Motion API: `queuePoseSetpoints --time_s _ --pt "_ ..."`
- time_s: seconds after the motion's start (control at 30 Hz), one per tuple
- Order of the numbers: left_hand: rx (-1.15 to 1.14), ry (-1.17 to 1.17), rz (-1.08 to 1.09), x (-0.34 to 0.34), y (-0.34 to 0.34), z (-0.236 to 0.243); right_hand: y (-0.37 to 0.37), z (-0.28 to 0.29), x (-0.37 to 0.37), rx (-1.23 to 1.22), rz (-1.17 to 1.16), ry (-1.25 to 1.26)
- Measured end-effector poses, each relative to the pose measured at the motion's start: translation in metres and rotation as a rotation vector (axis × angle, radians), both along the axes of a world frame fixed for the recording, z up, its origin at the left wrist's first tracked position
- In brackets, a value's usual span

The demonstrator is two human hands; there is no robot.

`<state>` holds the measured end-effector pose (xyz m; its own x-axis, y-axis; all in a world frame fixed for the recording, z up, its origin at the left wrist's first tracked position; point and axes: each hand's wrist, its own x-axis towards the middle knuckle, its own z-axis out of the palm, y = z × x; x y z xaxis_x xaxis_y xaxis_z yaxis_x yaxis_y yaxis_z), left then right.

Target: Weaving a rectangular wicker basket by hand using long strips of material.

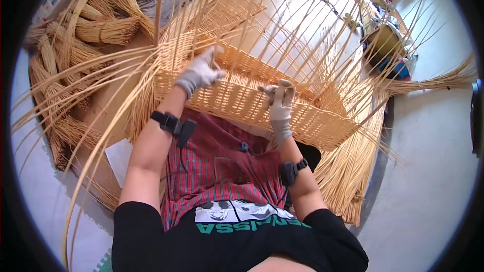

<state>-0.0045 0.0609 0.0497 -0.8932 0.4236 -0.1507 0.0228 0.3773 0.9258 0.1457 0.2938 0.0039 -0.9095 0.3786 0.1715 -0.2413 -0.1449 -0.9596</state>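
A long rectangular woven basket lies tilted across my lap, with pale upright stakes rising from it. My gloved left hand is at the near rim toward the left, its fingers apart beside the stakes. Toward the right of the same rim, my gloved right hand has curled fingers; what they hold, if anything, is hidden. Long loose canes fan out from the basket's left end. Beneath it, a red plaid cloth covers my legs.
Cane bundles pile at the left. Pale canes spread under the basket's right end. Another woven piece lies behind. A container with assorted items stands at upper right, near a long bundle. A white sheet lies left.
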Motion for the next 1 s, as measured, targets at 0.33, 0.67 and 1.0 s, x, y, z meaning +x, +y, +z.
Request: queuePoseSetpoints --time_s 0.33,0.67,1.0 --pt "0.002 0.740 0.711 0.046 0.033 0.014 0.047 0.006 0.014 -0.034 -0.295 -0.155" --pt "-0.166 -0.175 -0.205 0.049 0.083 -0.017 0.037 0.029 -0.005 0.069 -0.277 -0.070" --pt "-0.211 0.025 0.058 0.059 0.097 -0.019 0.078 0.053 -0.003 0.058 -0.201 0.199"
